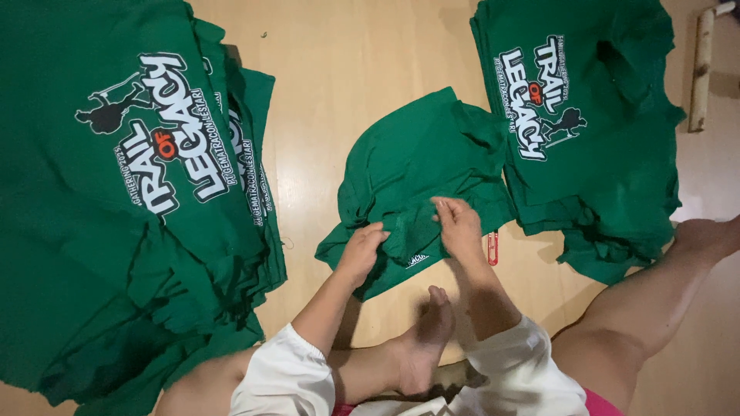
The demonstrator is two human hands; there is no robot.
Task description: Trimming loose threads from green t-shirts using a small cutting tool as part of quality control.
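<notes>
A crumpled green T-shirt [416,166] lies on the wooden floor [347,69] in front of me. My left hand [361,253] presses on its near edge, fingers bent onto the cloth. My right hand [459,225] pinches a fold of the same shirt close by, near a small white printed patch. Both hands sit a few centimetres apart on the fabric.
A large stack of green printed shirts [116,192] fills the left side. Another stack of green printed shirts [593,123] lies at the right. A small red object [492,248] rests on the floor by my right hand. My bare foot [424,339] and leg [655,300] are below; a wooden piece [700,69] lies far right.
</notes>
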